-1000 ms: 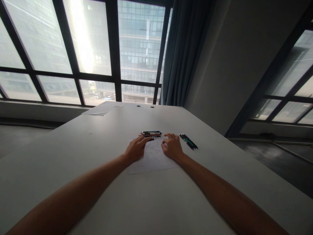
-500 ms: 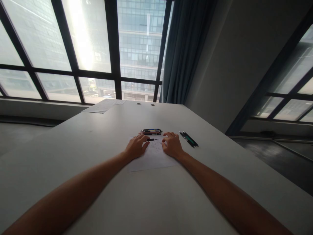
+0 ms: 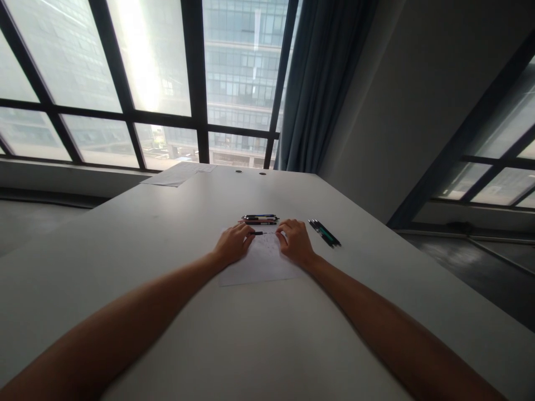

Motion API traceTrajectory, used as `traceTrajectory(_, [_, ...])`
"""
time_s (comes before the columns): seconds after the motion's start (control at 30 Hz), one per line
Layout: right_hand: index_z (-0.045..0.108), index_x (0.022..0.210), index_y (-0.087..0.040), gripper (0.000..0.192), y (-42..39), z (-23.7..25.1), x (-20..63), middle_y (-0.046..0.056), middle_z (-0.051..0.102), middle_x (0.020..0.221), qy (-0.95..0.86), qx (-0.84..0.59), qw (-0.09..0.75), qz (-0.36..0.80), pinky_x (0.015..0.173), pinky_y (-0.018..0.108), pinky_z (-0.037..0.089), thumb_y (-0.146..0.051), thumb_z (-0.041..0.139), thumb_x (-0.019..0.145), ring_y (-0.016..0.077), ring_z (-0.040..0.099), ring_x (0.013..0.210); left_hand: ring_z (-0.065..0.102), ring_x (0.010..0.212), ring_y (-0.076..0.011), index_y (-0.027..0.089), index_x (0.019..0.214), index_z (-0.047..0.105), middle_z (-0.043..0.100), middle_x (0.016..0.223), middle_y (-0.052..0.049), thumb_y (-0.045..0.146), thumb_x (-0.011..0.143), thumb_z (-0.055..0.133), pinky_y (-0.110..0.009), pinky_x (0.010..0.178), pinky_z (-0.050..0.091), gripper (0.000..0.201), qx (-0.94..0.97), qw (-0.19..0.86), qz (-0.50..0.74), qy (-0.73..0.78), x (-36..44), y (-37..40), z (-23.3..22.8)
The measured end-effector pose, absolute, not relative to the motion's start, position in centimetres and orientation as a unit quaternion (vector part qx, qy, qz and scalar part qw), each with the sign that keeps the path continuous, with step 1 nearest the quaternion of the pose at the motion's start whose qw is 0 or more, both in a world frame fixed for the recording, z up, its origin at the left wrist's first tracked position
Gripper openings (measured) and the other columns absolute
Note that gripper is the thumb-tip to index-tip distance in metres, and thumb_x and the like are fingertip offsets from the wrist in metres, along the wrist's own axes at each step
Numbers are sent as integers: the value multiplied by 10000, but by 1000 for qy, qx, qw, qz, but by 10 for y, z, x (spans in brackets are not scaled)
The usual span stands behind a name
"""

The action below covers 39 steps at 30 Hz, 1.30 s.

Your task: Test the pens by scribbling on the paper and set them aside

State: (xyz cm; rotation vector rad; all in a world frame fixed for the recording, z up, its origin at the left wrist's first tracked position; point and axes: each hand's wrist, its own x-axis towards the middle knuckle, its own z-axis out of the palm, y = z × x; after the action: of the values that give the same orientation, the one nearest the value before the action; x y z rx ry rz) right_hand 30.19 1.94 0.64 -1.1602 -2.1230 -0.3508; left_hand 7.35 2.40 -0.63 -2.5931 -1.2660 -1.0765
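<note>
In the head view, a white sheet of paper (image 3: pixel 259 262) lies flat on the pale grey table (image 3: pixel 267 334), near the middle of its width and well in from the near edge; faint pencil-like marks cover its far half, too small to read; no brand or label can be made out on anything here. The left hand (image 3: pixel 232 246) rests on the sheet's left far corner, its fingers curled and pinching the near end of a short black pen (image 3: pixel 258 233), which lies almost level across the paper and points to the right. The right hand (image 3: pixel 295 240) rests on the sheet's right far corner, fingers bent and drawn loosely together, fingertips down on the paper; it holds nothing that can be seen. Just beyond the sheet lies a small row of pens in black, red and blue (image 3: pixel 259 219), side by side and parallel to the far edge of the paper; to the right, apart from the hand, lies a pair of dark green pens (image 3: pixel 325 233), angled away. At the far left corner of the table lie some loose white papers (image 3: pixel 178 174); no containers show.
</note>
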Motion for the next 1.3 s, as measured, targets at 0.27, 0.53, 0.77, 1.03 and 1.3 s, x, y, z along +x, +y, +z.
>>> traceTrajectory(0.27, [617, 841, -186, 74, 13, 10, 299, 75, 638, 960, -825, -450, 320, -125, 887, 381, 332, -153, 552, 853, 227, 540, 946, 647, 974, -218, 208, 977, 621, 690, 982, -58, 281, 918, 506, -354, 843, 537, 149, -843, 40, -345, -411, 74, 23, -6])
traceTrajectory(0.53, [620, 855, -182, 73, 14, 8, 299, 80, 641, 984, -831, -447, 306, -125, 881, 380, 331, -154, 553, 862, 227, 542, 963, 645, 948, -213, 209, 982, 629, 688, 969, -58, 277, 912, 502, -346, 825, 537, 160, -847, 39, -337, -410, 75, 24, -6])
traceTrajectory(0.77, [621, 864, -187, 72, 10, 11, 295, 84, 645, 1000, -837, -435, 305, -128, 879, 386, 336, -172, 551, 876, 230, 545, 959, 644, 907, -211, 206, 994, 628, 685, 966, -52, 272, 911, 510, -344, 805, 530, 159, -856, 32, -331, -397, 75, 23, -5])
traceTrajectory(1.03, [628, 858, -190, 95, 7, 13, 292, 90, 649, 1007, -846, -425, 298, -122, 885, 396, 338, -174, 537, 876, 241, 541, 971, 646, 890, -207, 202, 1003, 629, 684, 963, -52, 266, 915, 516, -342, 791, 526, 157, -861, 23, -333, -384, 74, 22, -4])
traceTrajectory(1.3, [625, 856, -176, 92, 7, 14, 293, 86, 636, 1002, -850, -419, 291, -128, 887, 385, 326, -170, 535, 878, 226, 540, 956, 647, 890, -205, 202, 983, 639, 692, 964, -51, 263, 912, 522, -332, 786, 526, 150, -860, 27, -326, -392, 75, 22, -3])
